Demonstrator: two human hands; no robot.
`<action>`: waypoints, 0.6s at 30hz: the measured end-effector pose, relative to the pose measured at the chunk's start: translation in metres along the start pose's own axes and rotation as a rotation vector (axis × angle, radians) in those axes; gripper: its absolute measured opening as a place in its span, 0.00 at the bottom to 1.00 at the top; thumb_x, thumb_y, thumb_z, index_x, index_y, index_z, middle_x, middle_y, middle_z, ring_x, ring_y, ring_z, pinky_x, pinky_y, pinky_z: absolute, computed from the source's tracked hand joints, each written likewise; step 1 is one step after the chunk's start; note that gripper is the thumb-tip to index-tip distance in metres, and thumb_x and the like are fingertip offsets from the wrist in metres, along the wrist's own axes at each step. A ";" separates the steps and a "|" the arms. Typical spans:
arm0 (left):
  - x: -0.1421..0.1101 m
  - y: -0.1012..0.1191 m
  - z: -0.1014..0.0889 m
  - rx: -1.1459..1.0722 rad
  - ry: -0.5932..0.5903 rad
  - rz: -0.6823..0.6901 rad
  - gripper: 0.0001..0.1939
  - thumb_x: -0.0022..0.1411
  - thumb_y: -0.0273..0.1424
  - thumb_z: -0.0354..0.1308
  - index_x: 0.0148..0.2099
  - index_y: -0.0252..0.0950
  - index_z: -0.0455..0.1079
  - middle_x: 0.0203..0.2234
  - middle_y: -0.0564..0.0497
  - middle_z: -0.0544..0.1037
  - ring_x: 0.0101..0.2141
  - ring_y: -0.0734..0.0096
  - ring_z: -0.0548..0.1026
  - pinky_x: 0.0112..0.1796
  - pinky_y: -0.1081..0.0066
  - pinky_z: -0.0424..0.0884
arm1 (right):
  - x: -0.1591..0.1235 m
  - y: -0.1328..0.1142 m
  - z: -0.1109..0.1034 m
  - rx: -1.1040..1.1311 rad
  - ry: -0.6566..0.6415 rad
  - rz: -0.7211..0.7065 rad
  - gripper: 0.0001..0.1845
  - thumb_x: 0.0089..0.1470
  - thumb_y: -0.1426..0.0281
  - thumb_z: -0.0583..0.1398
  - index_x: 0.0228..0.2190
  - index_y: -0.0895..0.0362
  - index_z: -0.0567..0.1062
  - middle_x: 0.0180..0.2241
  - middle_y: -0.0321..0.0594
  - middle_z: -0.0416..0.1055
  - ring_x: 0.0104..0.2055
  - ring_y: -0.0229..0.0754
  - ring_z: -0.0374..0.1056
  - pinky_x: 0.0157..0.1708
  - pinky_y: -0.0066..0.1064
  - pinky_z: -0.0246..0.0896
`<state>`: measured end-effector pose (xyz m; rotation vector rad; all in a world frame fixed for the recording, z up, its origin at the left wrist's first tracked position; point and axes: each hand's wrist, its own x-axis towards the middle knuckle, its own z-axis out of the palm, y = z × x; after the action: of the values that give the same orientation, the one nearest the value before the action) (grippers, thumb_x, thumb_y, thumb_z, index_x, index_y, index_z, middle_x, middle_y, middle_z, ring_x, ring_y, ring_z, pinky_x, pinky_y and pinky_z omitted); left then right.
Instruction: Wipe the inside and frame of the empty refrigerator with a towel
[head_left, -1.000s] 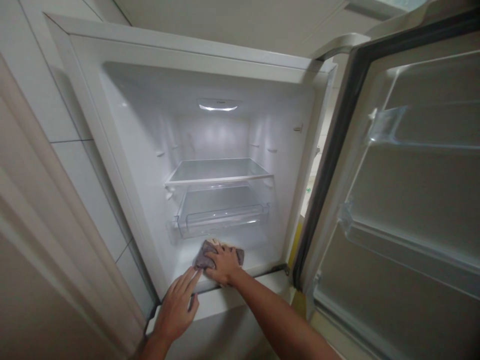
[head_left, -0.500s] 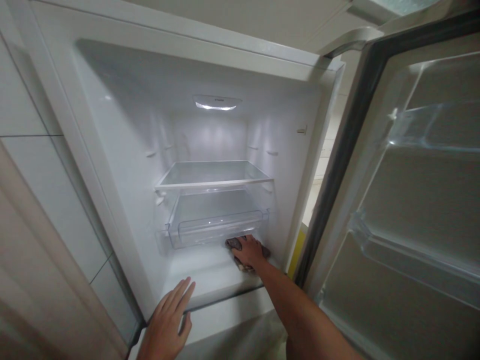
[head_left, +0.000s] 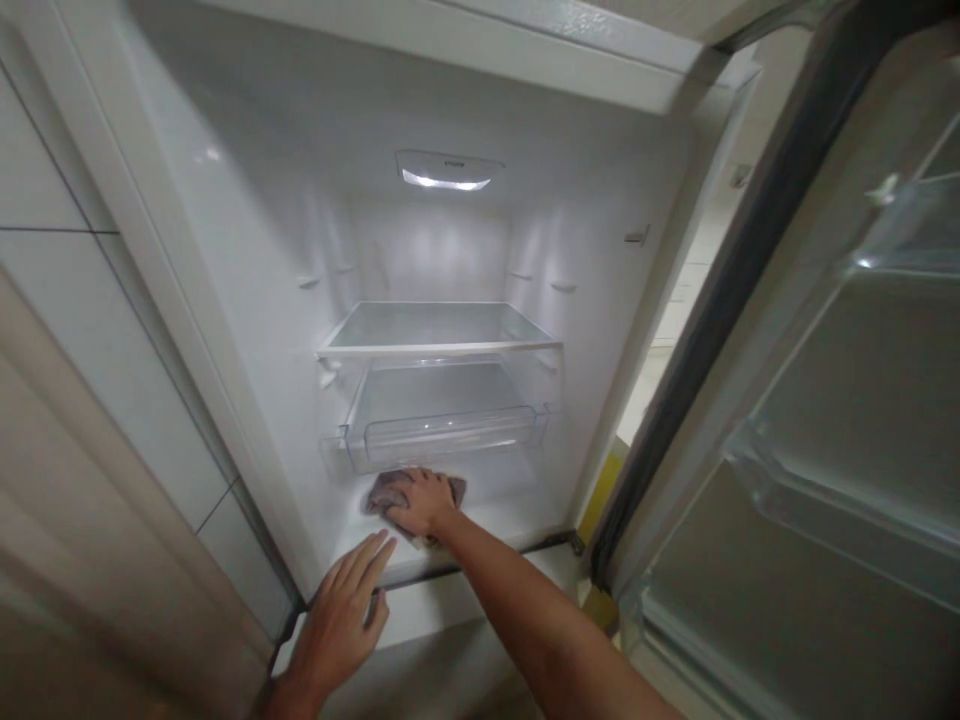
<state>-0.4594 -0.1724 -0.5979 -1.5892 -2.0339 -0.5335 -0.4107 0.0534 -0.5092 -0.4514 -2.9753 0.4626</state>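
Observation:
My right hand (head_left: 426, 503) presses a crumpled greyish-brown cloth (head_left: 388, 494) against the white floor (head_left: 495, 500) of an open fridge. Its fingers lie over the cloth, below a clear plastic drawer (head_left: 450, 433). My left hand (head_left: 347, 610) is at the front left edge of the fridge, fingers stretched out and thumb apart, holding nothing. Whether its palm touches the edge is hard to see.
Above the drawer sits a glass shelf (head_left: 442, 325), with a lit lamp (head_left: 448, 172) near the ceiling. The fridge door (head_left: 847, 450) with clear door bins (head_left: 840, 500) stands open at right. A tiled wall (head_left: 67, 310) and beige curtain-like surface (head_left: 90, 520) border the left.
My right hand has slid the cloth leftward across the fridge floor, closer to my left hand. The left hand stays at about the same place. The view has shifted slightly.

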 end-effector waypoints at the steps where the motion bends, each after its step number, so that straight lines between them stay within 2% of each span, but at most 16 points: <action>1: -0.001 -0.001 0.001 -0.001 0.013 0.000 0.36 0.67 0.27 0.54 0.76 0.42 0.59 0.67 0.45 0.75 0.64 0.56 0.73 0.64 0.57 0.68 | -0.005 -0.008 0.003 0.012 -0.017 -0.042 0.31 0.65 0.44 0.58 0.65 0.35 0.75 0.72 0.36 0.64 0.70 0.59 0.62 0.67 0.60 0.58; 3: -0.004 -0.003 0.003 -0.005 0.036 -0.001 0.32 0.67 0.28 0.55 0.72 0.42 0.64 0.62 0.45 0.78 0.61 0.55 0.75 0.62 0.58 0.69 | -0.018 -0.017 0.005 0.028 -0.039 -0.096 0.30 0.65 0.44 0.58 0.64 0.37 0.76 0.72 0.37 0.63 0.70 0.59 0.61 0.67 0.62 0.58; 5: -0.006 -0.006 0.005 -0.009 0.064 0.006 0.29 0.66 0.29 0.56 0.68 0.43 0.67 0.59 0.46 0.79 0.59 0.55 0.77 0.60 0.58 0.71 | -0.035 -0.016 0.003 0.028 -0.045 -0.105 0.31 0.64 0.44 0.59 0.63 0.38 0.76 0.69 0.39 0.67 0.69 0.59 0.64 0.67 0.61 0.59; 8: -0.007 -0.008 0.007 0.002 0.103 0.034 0.28 0.67 0.29 0.55 0.68 0.43 0.68 0.58 0.45 0.80 0.57 0.54 0.77 0.58 0.58 0.72 | -0.059 -0.003 -0.005 0.013 -0.029 -0.097 0.34 0.61 0.42 0.62 0.65 0.38 0.74 0.67 0.41 0.70 0.66 0.60 0.66 0.65 0.60 0.61; 10: -0.007 -0.009 0.008 0.008 0.099 0.047 0.28 0.67 0.29 0.55 0.68 0.43 0.67 0.60 0.45 0.78 0.59 0.54 0.77 0.59 0.57 0.72 | -0.071 0.012 -0.012 -0.001 -0.004 -0.060 0.36 0.60 0.41 0.64 0.65 0.40 0.74 0.66 0.43 0.70 0.65 0.61 0.67 0.63 0.59 0.62; 14: -0.006 -0.008 0.008 -0.010 0.082 0.041 0.28 0.67 0.29 0.55 0.68 0.45 0.66 0.64 0.46 0.76 0.60 0.55 0.76 0.59 0.57 0.72 | -0.080 0.050 -0.029 -0.033 0.080 0.184 0.33 0.60 0.44 0.63 0.62 0.43 0.77 0.66 0.44 0.70 0.63 0.61 0.69 0.62 0.57 0.63; 18: -0.006 -0.007 0.008 -0.020 0.086 0.024 0.28 0.67 0.30 0.55 0.68 0.46 0.66 0.64 0.46 0.77 0.60 0.54 0.77 0.58 0.56 0.73 | -0.071 0.086 -0.039 -0.066 0.172 0.415 0.33 0.64 0.49 0.60 0.65 0.49 0.75 0.68 0.50 0.67 0.66 0.62 0.66 0.63 0.56 0.61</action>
<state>-0.4660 -0.1739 -0.6084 -1.5737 -1.9495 -0.6042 -0.3139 0.1207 -0.5019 -1.0659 -2.7331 0.3368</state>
